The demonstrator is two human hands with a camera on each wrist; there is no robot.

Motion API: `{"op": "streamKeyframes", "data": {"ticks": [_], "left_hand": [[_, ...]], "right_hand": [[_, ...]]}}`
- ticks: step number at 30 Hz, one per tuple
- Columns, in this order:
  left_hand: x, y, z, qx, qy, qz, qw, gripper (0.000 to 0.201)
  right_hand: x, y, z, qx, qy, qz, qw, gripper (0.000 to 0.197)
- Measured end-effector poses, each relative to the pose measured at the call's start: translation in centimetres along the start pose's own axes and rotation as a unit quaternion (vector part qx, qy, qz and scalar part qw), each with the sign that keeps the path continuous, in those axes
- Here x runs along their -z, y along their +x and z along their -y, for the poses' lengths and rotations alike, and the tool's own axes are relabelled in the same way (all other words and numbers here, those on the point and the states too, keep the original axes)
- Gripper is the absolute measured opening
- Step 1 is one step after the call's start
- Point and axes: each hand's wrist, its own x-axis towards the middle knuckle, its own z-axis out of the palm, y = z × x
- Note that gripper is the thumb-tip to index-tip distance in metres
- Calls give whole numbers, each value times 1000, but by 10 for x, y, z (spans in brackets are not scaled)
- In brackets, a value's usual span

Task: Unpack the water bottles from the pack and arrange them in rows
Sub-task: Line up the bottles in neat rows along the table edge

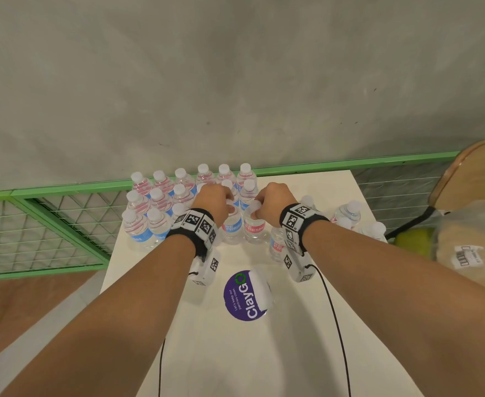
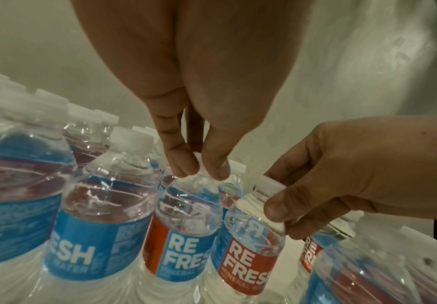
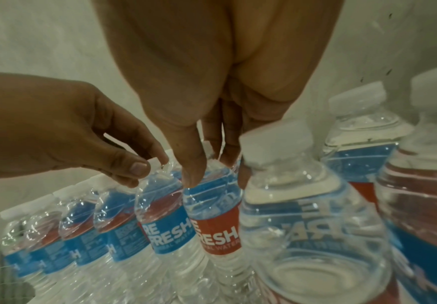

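White desk (image 1: 307, 325) stands against a grey wall (image 1: 235, 67) with a green mesh rail (image 1: 49, 224); a purple sticker (image 1: 242, 296) lies on it. Bottles in rows (image 1: 161, 202) occupy the far left of the desk. Left hand (image 1: 211, 200) pinches the cap of the blue-label bottle (image 1: 232, 224). Right hand (image 1: 273, 202) pinches the cap of the red-label bottle (image 1: 254, 226) just beside it.

We read "RE FRESH MINERAL WATER" on the blue label (image 2: 186, 259) and red label (image 2: 248, 265) of two bottles; the purple sticker (image 1: 244, 296) on the table (image 1: 264, 353) says "ClayGo" and "Let's keep our pantries clean"
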Motion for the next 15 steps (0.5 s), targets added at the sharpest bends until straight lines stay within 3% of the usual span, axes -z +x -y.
{"op": "streamKeyframes", "data": {"ticks": [15], "left_hand": [[0,2,6,-20,-11,2,1000,33]], "right_hand": [[-2,3,-1,10,-11,-3,1000,24]]}}
